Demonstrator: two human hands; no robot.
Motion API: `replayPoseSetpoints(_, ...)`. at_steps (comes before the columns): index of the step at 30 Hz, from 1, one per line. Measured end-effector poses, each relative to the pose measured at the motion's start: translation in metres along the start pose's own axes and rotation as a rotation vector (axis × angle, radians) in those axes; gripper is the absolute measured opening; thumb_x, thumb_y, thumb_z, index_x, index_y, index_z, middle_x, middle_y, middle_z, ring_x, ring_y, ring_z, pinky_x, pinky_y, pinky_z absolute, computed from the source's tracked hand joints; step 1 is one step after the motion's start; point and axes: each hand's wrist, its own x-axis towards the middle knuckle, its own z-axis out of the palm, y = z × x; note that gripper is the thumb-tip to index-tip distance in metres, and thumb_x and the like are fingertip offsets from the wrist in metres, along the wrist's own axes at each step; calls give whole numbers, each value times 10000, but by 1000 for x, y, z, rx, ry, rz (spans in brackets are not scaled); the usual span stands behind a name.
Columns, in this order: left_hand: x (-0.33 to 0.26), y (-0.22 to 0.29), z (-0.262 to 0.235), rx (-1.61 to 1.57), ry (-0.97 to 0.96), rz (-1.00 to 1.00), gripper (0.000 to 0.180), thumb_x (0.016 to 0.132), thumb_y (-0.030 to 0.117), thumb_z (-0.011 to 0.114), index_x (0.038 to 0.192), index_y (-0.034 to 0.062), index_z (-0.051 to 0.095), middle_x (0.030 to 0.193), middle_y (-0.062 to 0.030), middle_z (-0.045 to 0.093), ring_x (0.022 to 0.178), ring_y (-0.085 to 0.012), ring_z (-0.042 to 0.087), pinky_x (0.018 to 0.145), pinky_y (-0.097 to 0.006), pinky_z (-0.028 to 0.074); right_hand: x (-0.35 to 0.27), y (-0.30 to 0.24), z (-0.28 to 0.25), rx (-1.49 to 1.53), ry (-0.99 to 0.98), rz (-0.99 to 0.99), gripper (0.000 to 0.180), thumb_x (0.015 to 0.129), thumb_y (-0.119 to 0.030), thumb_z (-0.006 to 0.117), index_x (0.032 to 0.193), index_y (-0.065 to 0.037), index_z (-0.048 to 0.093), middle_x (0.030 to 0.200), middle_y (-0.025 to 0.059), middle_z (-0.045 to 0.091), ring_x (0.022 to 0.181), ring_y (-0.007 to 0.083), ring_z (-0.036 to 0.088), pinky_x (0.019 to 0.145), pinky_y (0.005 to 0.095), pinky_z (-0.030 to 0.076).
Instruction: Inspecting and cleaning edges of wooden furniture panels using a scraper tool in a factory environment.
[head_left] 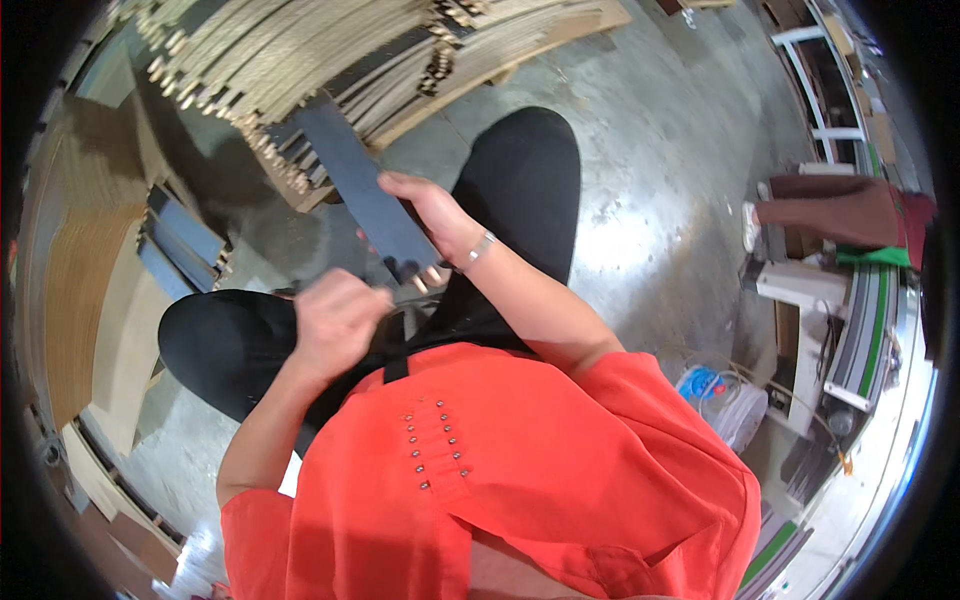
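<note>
My right hand (432,212) is closed around the edge of a narrow dark grey board (355,180), held tilted above my lap. Light wooden dowels (428,278) stick out of the board's near end. Just left of that end is my left hand (340,318), curled like a fist and blurred by motion. Whether anything is inside its fingers is hidden. The board's far end overlaps a large stack of boards (290,55), many with dowels protruding from their ends.
Several dark boards with dowels (180,245) lie at the left, beside tall stacked brown panels (90,290). To the right are a white bucket (735,410), stacked long profiles (868,335) and another person's brown-trousered legs (830,210). My knees flank the work.
</note>
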Motion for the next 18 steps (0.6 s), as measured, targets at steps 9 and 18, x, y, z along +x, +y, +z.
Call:
replayPoseSetpoints(9, -51, -56, -83, 236, 667, -389, 124, 686, -50, 705, 791, -11, 653, 663, -86, 555, 593, -202, 536, 537, -283, 411, 114, 65, 77, -397, 58, 98, 177, 879, -79, 573, 1007, 40, 607, 908, 73, 630, 777, 148, 594, 689, 304, 478)
replayPoseSetpoints(18, -63, -58, -108, 26, 986, -546, 90, 722, -75, 683, 786, -36, 634, 664, -58, 538, 600, -140, 496, 564, -246, 389, 324, 167, 157, -657, -3, -90, 369, 827, -10, 603, 1188, 57, 565, 1037, 139, 640, 913, 181, 595, 780, 283, 470)
